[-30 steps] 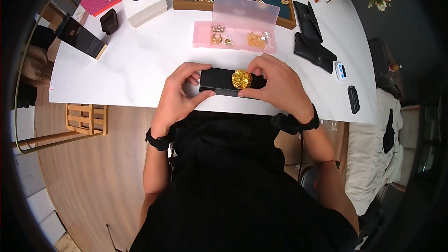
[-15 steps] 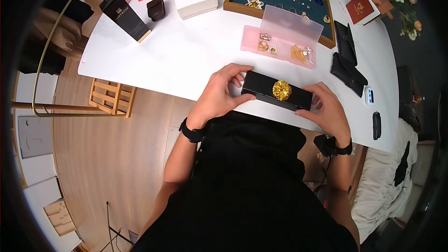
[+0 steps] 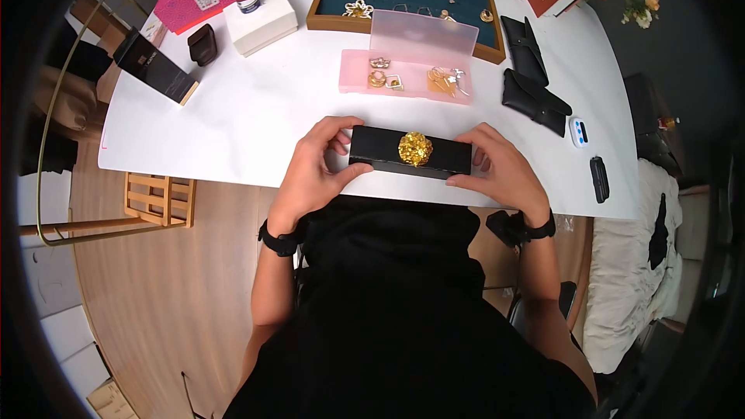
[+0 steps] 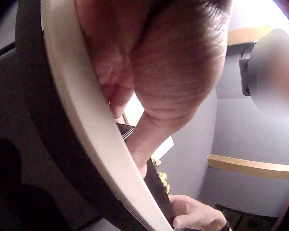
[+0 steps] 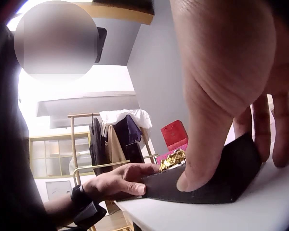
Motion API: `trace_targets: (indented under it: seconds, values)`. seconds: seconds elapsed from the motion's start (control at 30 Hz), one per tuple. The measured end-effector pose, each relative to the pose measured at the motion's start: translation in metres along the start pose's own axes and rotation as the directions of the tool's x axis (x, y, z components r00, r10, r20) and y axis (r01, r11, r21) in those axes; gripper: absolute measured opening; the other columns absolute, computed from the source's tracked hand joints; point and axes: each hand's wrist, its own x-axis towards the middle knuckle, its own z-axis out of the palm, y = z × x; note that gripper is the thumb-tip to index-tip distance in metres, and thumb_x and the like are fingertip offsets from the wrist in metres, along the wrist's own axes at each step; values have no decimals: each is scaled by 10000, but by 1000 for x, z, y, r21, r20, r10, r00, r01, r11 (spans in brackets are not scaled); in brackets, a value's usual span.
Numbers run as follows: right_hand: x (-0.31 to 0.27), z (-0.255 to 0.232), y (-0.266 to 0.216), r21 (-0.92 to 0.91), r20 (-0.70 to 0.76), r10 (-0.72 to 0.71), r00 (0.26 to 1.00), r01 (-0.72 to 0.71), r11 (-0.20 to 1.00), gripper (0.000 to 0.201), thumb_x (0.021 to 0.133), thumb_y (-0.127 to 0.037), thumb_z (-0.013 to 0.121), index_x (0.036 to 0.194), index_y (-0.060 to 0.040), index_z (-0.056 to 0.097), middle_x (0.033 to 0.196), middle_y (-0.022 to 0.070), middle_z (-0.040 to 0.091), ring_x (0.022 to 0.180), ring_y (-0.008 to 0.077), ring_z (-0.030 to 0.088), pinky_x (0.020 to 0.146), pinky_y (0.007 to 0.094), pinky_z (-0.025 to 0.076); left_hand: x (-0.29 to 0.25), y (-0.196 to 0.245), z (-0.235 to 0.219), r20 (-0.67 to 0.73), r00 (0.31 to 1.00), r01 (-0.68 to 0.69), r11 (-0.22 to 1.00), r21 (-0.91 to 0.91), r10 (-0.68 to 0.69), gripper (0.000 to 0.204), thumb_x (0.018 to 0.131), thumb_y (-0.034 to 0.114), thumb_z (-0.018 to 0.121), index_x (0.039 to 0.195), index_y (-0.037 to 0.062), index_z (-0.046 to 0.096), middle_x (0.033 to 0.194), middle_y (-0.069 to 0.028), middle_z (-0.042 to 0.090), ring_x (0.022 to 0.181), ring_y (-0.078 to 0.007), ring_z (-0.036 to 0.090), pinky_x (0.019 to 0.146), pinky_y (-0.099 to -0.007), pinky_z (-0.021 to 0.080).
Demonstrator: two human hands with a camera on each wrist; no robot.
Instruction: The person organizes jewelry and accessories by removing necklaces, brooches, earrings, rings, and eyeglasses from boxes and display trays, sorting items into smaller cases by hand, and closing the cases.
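A long black box lies near the front edge of the white table, with a shiny gold gift bow on its lid. At its left end my left hand holds it, thumb on the near side and fingers at the far corner. My right hand grips the right end the same way. In the right wrist view the right thumb lies along the near side of the box. The left wrist view shows the left thumb against the box, much of which the table edge hides.
Behind the box stands an open pink case with jewellery. Farther back is a wooden jewellery tray. Black pouches and small devices lie right; a black carton, a brown case and a white box stand left.
My right hand has moved from beside the gold bow out to the right end of the box. My left hand stays at the left end. The head view has swung about.
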Motion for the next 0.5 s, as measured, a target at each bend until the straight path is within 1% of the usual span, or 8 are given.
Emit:
trace_targets:
  seconds: [0.03, 0.1, 0.13, 0.2, 0.23, 0.3, 0.4, 0.5]
  values:
    - [2, -4, 4, -3, -5, 4, 1000, -4, 1000, 564, 739, -343, 859, 1155, -39, 630, 1049, 68, 602, 822, 211, 597, 716, 309, 496, 0, 0, 0, 4, 1000, 6, 1000, -6, -6, 584, 668, -1, 877, 1202, 27, 642, 966, -23, 597, 878, -136, 535, 809, -269, 473]
    - [10, -16, 16, 129, 75, -98, 992, 88, 988, 534, 766, -329, 850, 1169, -45, 645, 1048, 63, 640, 805, 164, 590, 680, 299, 488, 1, 3, -1, 10, 1000, 17, 1000, 6, -17, 586, 664, -2, 879, 1199, 28, 642, 959, -22, 592, 873, -137, 531, 807, -268, 472]
    - [19, -21, 21, 259, 47, -96, 994, 81, 962, 430, 814, -301, 820, 1128, -42, 683, 986, 61, 685, 755, 130, 582, 658, 293, 487, 0, 4, -1, 14, 999, 33, 999, 21, -34, 588, 659, -3, 880, 1196, 29, 642, 952, -22, 587, 869, -138, 527, 806, -267, 472]
    - [41, -40, 14, 90, -21, -48, 999, 49, 995, 290, 847, -234, 773, 1049, -33, 715, 903, 64, 702, 692, 143, 578, 652, 290, 490, 0, 4, -1, 12, 999, 35, 999, 15, -35, 588, 656, -3, 881, 1194, 28, 644, 952, -23, 587, 866, -139, 525, 805, -267, 472]
    - [54, -44, 18, 89, -28, -42, 999, 45, 995, 290, 847, -234, 773, 1049, -33, 715, 903, 64, 702, 692, 143, 578, 652, 290, 490, 1, 4, -1, 6, 999, 39, 999, 13, -39, 588, 654, -3, 881, 1191, 28, 646, 952, -24, 587, 863, -140, 522, 805, -267, 472]
    - [78, -49, 29, -103, -129, -115, 985, 102, 989, 190, 854, -175, 725, 983, -35, 737, 814, 86, 698, 679, 181, 615, 646, 303, 497, 1, 5, -1, 8, 999, 31, 999, 24, -32, 583, 653, -5, 881, 1187, 26, 648, 956, -26, 589, 863, -140, 524, 803, -267, 474]
    - [105, -51, 37, -225, -161, -122, 979, 84, 971, 171, 837, -154, 699, 954, -37, 740, 793, 101, 698, 707, 220, 653, 651, 328, 508, 1, 4, 0, -1, 1000, 20, 999, 33, -20, 574, 658, 5, 881, 1183, 29, 650, 972, -41, 605, 845, -154, 530, 786, -275, 484]
    - [113, -45, 35, -207, -125, -52, 991, 26, 978, 172, 826, -143, 717, 929, -6, 734, 776, 97, 680, 686, 190, 617, 644, 312, 494, 2, 4, -1, -6, 1000, 14, 999, 39, -14, 571, 663, 17, 883, 1183, 34, 649, 990, -55, 623, 827, -168, 536, 772, -284, 493]
